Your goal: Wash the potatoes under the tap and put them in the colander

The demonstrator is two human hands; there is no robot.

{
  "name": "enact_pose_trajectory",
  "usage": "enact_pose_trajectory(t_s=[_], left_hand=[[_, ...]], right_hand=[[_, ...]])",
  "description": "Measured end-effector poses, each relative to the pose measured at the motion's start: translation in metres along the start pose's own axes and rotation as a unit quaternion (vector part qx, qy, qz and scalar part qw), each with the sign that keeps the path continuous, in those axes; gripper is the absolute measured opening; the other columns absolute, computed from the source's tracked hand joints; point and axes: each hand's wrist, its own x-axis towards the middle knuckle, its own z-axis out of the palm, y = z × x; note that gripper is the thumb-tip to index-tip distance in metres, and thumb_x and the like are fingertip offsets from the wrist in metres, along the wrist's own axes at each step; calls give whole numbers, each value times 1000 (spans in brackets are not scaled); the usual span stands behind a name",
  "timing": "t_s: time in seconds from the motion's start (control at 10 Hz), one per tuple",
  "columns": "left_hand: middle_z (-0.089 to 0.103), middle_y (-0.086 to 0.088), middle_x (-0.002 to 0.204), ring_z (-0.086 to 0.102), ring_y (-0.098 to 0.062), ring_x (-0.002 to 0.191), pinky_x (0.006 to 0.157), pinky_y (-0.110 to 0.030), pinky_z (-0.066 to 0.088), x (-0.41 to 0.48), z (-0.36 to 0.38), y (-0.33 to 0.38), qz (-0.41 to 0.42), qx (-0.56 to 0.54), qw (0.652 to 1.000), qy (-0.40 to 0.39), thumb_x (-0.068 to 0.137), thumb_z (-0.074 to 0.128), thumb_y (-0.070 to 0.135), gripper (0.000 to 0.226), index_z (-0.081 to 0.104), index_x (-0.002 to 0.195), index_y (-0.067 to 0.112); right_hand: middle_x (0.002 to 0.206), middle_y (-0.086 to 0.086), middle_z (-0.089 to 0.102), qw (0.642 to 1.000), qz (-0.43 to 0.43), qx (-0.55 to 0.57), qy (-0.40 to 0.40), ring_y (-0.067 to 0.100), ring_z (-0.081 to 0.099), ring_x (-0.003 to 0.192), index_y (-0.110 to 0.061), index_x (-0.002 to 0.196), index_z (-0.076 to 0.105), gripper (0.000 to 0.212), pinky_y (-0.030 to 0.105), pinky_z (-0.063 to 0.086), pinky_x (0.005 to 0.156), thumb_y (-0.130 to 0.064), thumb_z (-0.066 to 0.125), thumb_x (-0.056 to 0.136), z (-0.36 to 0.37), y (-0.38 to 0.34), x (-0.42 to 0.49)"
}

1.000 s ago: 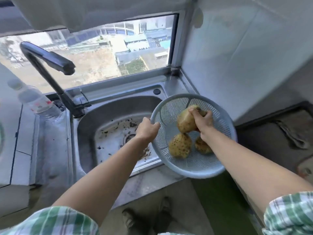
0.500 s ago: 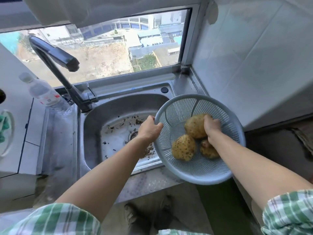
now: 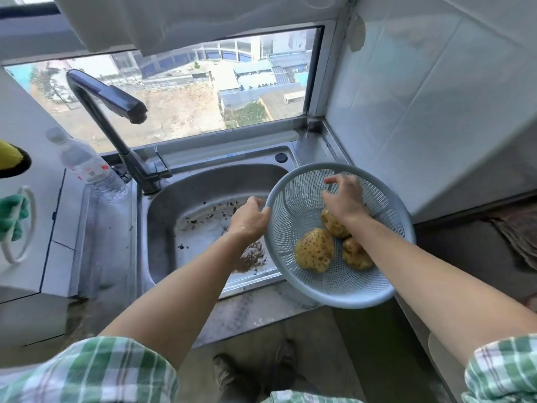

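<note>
A pale blue plastic colander (image 3: 348, 289) is tilted over the right edge of the steel sink (image 3: 186, 199). My left hand (image 3: 250, 219) grips its left rim. Three speckled yellow potatoes lie inside: one at the front left (image 3: 314, 250), one behind it (image 3: 334, 225) and one at the right (image 3: 356, 255), partly under my right forearm. My right hand (image 3: 344, 196) hovers above them inside the colander, fingers loosely spread and holding nothing. The dark tap (image 3: 116, 103) arches over the sink's left side; no water runs.
Dirt and peel scraps lie on the sink floor (image 3: 250, 257). A clear plastic bottle (image 3: 84, 164) stands left of the tap. A window is behind the sink, a tiled wall (image 3: 436, 112) on the right, and a dark cloth (image 3: 517, 234) on the right counter.
My right hand set the potato it held down into the colander, let go and lifted away. My left hand kept its grip on the rim.
</note>
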Motion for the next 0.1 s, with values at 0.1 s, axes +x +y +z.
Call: enact_pose_trajectory(t_s=[0.1], left_hand=[[62,-12,131,59,-31,114,96,-38,45,0,-24,-13,11,74,997,25,101,41,29,37,53,131,9]], right_hand=[[114,8,65,990,-128,56,-34,18,60,108,-14,105,70,16,21,48,89,-10,63,92,-19,-43,-16]])
